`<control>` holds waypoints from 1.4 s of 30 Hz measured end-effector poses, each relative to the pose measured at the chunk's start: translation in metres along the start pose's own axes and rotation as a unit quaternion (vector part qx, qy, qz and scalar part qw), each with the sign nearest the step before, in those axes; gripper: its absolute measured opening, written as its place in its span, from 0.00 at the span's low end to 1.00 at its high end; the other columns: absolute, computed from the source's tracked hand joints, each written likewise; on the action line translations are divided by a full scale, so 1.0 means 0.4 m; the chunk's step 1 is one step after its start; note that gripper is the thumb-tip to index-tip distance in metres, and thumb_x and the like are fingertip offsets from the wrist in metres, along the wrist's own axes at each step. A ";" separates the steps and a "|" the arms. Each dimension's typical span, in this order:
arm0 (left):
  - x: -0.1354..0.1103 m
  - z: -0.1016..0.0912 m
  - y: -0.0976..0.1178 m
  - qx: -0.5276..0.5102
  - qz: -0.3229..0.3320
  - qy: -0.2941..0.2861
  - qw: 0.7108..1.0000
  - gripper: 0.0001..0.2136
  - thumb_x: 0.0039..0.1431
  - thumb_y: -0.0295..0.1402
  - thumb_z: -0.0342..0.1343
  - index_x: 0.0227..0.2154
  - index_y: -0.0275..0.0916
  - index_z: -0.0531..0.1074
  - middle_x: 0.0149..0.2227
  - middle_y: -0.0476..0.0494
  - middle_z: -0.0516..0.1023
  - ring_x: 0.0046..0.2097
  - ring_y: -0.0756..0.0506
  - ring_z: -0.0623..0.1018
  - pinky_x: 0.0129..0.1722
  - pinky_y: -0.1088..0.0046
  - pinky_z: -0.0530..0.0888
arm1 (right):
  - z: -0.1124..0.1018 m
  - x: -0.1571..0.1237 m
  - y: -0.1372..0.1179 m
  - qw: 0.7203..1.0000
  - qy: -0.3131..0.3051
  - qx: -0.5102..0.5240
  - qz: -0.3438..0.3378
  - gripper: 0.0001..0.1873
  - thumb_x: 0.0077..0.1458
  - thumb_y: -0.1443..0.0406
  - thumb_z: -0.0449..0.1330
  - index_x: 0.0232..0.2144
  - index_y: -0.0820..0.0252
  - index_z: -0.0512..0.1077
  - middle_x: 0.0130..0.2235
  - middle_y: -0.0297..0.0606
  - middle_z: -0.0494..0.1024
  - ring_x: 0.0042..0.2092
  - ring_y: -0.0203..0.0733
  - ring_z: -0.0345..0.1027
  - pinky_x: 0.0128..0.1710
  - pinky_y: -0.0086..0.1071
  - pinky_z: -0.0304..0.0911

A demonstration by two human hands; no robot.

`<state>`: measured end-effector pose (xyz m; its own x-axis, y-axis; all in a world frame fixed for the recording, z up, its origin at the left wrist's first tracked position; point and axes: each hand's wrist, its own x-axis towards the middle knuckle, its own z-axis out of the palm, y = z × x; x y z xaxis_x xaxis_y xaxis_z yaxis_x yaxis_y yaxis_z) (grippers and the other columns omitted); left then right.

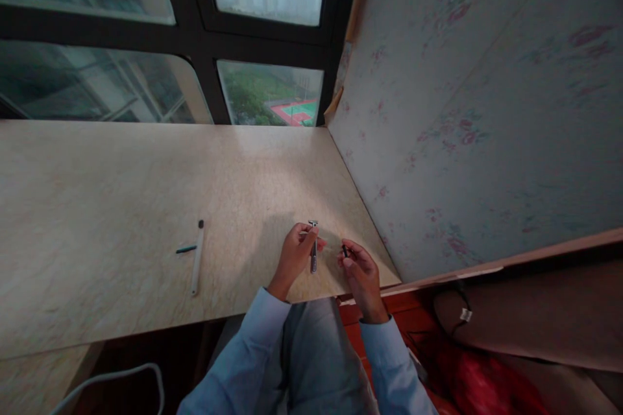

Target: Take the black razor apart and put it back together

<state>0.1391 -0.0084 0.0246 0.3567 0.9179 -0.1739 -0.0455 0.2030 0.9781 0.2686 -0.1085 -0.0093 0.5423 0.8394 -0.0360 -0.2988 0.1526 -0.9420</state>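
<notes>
Near the bench's front right corner, the left hand pinches a razor-like tool below its head, the right hand a small black piece; light, steady grips suit both.

Left hand and right hand: both bare, fingers slender; left sleeve and right sleeve: long, plain light blue, loosely cut, with soft creases along the forearm; each ends in a straight-edged cuff at the wrist; trousers: muted grey with a bluish cast, full in the leg, lightly wrinkled; fabric type unclear in dim light.
</notes>
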 end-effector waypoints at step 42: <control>-0.102 -0.156 -0.023 0.056 0.211 -0.067 0.973 0.17 0.50 0.33 0.64 0.45 0.40 0.76 0.43 0.40 0.77 0.33 0.50 0.77 0.36 0.71 0.76 | 0.187 -0.068 -0.043 0.979 -0.081 -0.181 -0.051 0.20 0.52 0.61 0.64 0.48 0.58 0.73 0.45 0.42 0.74 0.36 0.38 0.71 0.36 0.33 0.68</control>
<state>0.0666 -0.0265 0.0157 0.4481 0.8566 0.2558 -0.1147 -0.2287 0.9667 0.2002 -0.0947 0.0328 0.4151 0.9053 0.0900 0.0640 0.0696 -0.9955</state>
